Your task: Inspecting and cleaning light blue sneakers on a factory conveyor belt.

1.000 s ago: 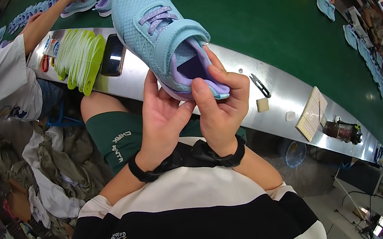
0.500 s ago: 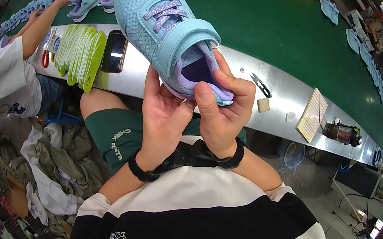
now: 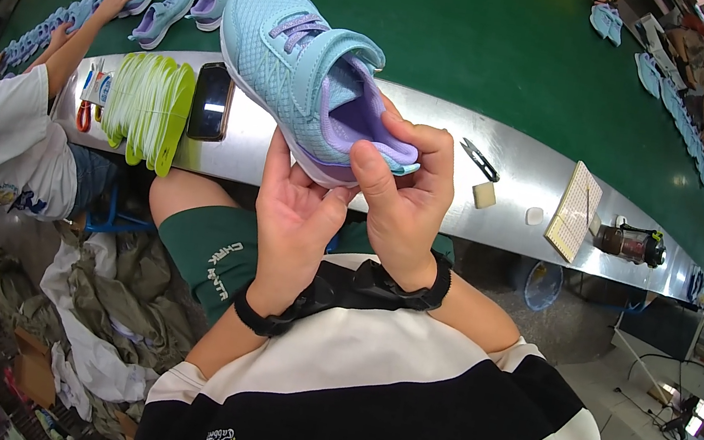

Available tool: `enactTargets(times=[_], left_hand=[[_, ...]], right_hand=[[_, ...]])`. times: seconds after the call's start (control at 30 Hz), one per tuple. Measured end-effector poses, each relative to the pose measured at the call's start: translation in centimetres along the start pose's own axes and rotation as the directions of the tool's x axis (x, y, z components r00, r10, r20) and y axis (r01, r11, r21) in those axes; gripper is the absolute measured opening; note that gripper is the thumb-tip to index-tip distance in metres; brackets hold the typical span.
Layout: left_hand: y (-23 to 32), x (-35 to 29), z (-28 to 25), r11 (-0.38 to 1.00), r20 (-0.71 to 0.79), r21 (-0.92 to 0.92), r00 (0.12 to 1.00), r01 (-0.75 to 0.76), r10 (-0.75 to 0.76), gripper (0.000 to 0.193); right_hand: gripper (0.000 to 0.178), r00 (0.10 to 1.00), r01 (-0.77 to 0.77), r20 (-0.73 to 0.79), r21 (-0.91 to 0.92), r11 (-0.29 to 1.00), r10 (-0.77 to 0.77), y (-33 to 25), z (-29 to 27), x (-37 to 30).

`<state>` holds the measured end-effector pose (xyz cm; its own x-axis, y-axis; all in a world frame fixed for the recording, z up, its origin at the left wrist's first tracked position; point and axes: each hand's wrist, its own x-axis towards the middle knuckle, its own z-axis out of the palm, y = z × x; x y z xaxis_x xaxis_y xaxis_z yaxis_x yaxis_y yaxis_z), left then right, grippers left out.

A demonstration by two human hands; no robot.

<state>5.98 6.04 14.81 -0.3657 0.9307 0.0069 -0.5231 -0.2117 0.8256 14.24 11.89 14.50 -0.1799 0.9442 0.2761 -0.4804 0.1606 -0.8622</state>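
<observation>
A light blue child's sneaker [image 3: 274, 42] with lilac laces and lining is held up before me, its toe pointing away to the upper left and its opening toward me. My left hand [image 3: 293, 211] supports the heel end from below, fingers closed against the sole. At the heel collar, my right hand [image 3: 408, 187] grips with the thumb on the near side and the fingers around the right side. The sole's underside is mostly hidden. Thread snips [image 3: 479, 160] and a small yellowish block [image 3: 484, 195] lie on the metal ledge, right of my right hand.
A phone [image 3: 211, 101] and lime-green cards wound with white cord [image 3: 147, 107] lie on the metal ledge [image 3: 511, 144]. Beyond is a green belt [image 3: 491, 39] carrying sneakers [image 3: 163, 17]. At left, a co-worker [image 3: 6, 138] reaches toward the shoes. A perforated board [image 3: 574, 211] and bottle [image 3: 632, 245] lie right.
The sneaker has come lower and tilted, showing more of its side. My hands keep hold of it. Shoes on the belt have shifted, and the co-worker's hand has moved slightly left.
</observation>
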Motion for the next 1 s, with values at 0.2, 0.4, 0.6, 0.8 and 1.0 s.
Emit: enactTargets(times=[0.2, 0.4, 0.6, 0.8, 1.0], left_hand=[[0.0, -0.1, 0.3, 1.0, -0.041, 0.017, 0.999, 0.005, -0.005, 0.08], [0.0, 0.1, 0.6, 0.999, -0.033, 0.028, 0.999, -0.022, 0.022, 0.082], [0.5, 0.3, -0.2, 0.997, 0.007, 0.071, 1.0, -0.026, 0.026, 0.087], [1.5, 0.6, -1.8, 0.998, 0.054, 0.053, 0.998, -0.032, 0.029, 0.086], [1.4, 0.7, -2.3, 0.999, 0.181, 0.041, 0.983, 0.026, -0.033, 0.08]], right_hand=[[0.036, 0.995, 0.097, 0.033, -0.053, 0.994, -0.096, 0.6, -0.3, -0.2], [0.037, 0.973, 0.227, 0.065, -0.077, 0.971, -0.222, 1.2, -0.5, -0.3], [0.04, 0.949, 0.314, 0.061, -0.191, 0.93, -0.308, 1.1, -0.5, -0.5], [0.042, 0.925, 0.242, 0.37, -0.387, 0.89, -0.091, -1.6, -2.8, -1.4], [0.032, 0.959, 0.109, 0.284, -0.325, 0.939, -0.013, -2.3, -2.4, -2.3]])
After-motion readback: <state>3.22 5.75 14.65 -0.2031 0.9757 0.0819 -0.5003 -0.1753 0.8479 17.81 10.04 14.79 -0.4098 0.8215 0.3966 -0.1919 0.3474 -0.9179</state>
